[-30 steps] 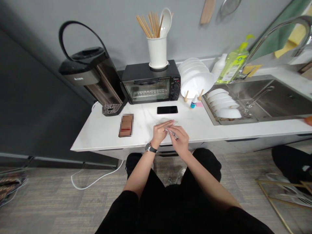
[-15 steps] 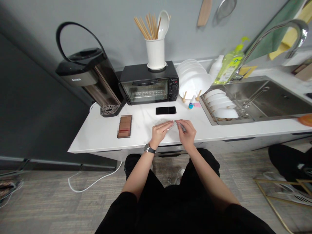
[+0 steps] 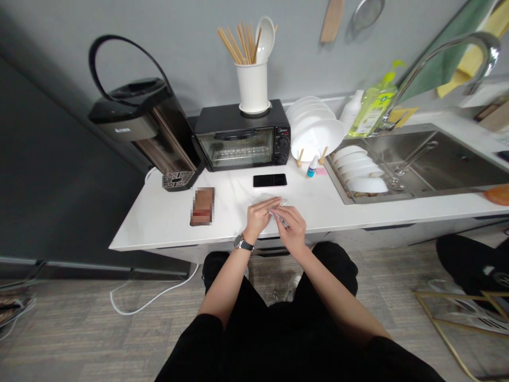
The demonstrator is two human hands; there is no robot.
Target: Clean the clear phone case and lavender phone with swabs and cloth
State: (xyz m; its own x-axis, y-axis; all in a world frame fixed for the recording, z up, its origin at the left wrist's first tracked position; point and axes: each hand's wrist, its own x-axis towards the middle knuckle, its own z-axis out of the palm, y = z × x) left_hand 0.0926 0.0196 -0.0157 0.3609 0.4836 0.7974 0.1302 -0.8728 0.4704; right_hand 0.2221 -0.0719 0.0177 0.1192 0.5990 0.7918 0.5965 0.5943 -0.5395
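On the white counter, close to its front edge, my left hand has its fingers together over a thin pale, partly see-through piece. Part of that piece shows past my fingertips; its kind is not clear. My right hand is closed in a pinch on the piece's near side, its fingertips by my left fingers. Just beyond both hands a black phone lies flat. A small white bottle with a blue label stands to the right, next to a pink slip.
A toaster oven bears a white pot of chopsticks. Left are a black drink dispenser and a blurred brown item. White plates, soap and a sink with bowls are right. Another person's leg shows.
My right hand has moved left and slightly toward me, pinching nearer my left fingers. My left hand stays almost in place. More of the pale piece shows past its fingertips.
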